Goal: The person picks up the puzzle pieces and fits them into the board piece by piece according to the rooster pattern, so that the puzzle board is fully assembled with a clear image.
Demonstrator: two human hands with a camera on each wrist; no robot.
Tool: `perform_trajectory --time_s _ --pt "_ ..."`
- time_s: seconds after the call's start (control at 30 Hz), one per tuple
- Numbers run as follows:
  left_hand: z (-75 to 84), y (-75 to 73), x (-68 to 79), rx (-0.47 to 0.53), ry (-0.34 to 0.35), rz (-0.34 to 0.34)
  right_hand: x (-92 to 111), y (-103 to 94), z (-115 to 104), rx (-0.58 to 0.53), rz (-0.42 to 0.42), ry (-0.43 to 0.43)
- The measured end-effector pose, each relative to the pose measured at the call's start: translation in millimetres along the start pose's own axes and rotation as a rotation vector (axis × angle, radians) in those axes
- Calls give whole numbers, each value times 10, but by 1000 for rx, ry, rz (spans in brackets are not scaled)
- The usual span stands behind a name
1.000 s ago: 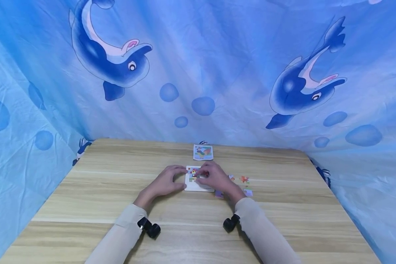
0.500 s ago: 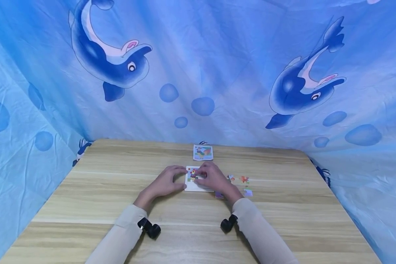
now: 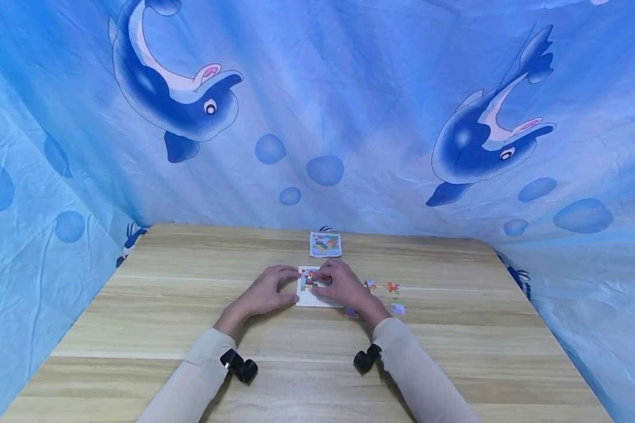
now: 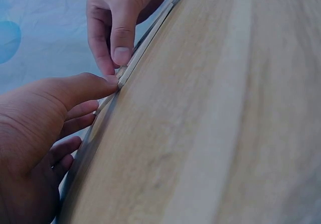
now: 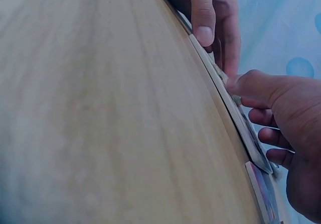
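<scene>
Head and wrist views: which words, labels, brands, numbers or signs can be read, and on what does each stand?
No text can be read in any view.
Picture card: any print is too small to read.
Puzzle tray: any print is too small to read.
Loose puzzle pieces: too small to tell.
Curtain: no lettering visible.

Easiest way in is from the near side: there's a wide bare strip of surface [image 3: 304,364] between the sleeves [image 3: 193,379] right up to the board [image 3: 306,301], though the black wrist cameras [image 3: 239,365] poke into it a bit, and the far left is wide open too. Coming from the right you'd hit loose puzzle pieces [image 3: 393,288] and the right forearm, while the right fingers [image 5: 276,137] cover much of the board and the left fingers [image 4: 77,125] block its left edge. Behind, only a thin gap before the picture card [image 3: 325,245], then curtain [image 3: 376,117].
</scene>
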State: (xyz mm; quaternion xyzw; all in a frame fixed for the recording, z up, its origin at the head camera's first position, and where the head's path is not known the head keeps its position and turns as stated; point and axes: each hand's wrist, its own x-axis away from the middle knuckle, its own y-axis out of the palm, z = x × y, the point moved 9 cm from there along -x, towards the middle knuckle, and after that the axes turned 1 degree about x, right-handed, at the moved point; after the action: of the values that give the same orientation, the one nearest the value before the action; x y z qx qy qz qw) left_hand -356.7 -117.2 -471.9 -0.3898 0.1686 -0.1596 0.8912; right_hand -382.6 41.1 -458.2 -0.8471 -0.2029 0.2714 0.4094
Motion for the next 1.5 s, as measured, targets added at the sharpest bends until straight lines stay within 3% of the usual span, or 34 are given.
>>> perform_trajectory --time_s 0.27,0.57,1.33,1.5 --pt "1 -3 -7 -4 6 2 -17 6 -4 -15 -2 -4" --pt "-6 -3 -12 -10 4 6 -90 56 -108 -41 3 -72" --pt "11 0 -14 6 -1 -11 -121 134 -109 60 -15 -47" --pt "18 -5 -3 2 0 -8 -118 130 -145 82 -7 -82"
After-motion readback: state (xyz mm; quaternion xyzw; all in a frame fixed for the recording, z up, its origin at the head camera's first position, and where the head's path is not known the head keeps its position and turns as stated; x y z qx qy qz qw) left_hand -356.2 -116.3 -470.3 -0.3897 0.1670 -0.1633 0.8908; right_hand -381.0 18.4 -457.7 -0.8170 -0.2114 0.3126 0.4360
